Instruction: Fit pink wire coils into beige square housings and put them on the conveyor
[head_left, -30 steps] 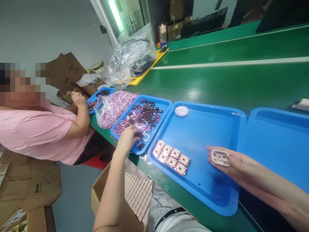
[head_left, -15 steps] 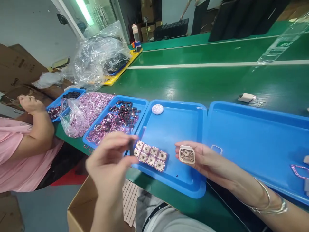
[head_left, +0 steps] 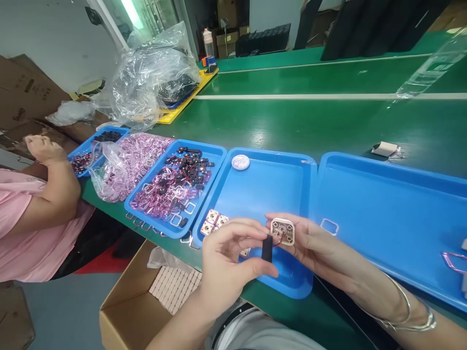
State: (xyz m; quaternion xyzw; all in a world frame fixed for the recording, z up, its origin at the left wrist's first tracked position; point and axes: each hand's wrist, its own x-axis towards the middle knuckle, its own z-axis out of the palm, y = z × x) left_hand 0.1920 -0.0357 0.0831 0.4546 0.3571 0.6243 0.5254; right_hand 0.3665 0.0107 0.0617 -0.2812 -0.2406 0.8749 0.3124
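On the green table four blue trays line the near edge (a fifth, yellow one sits far off), the middle one carrying a few square plates by its near-left corner. Over that tray's near edge the right hand cradles one square plate on its fingertips, while the left hand pinches one small black block with a thin wire. Seating it well probably means keeping the plate level and the wire slack.
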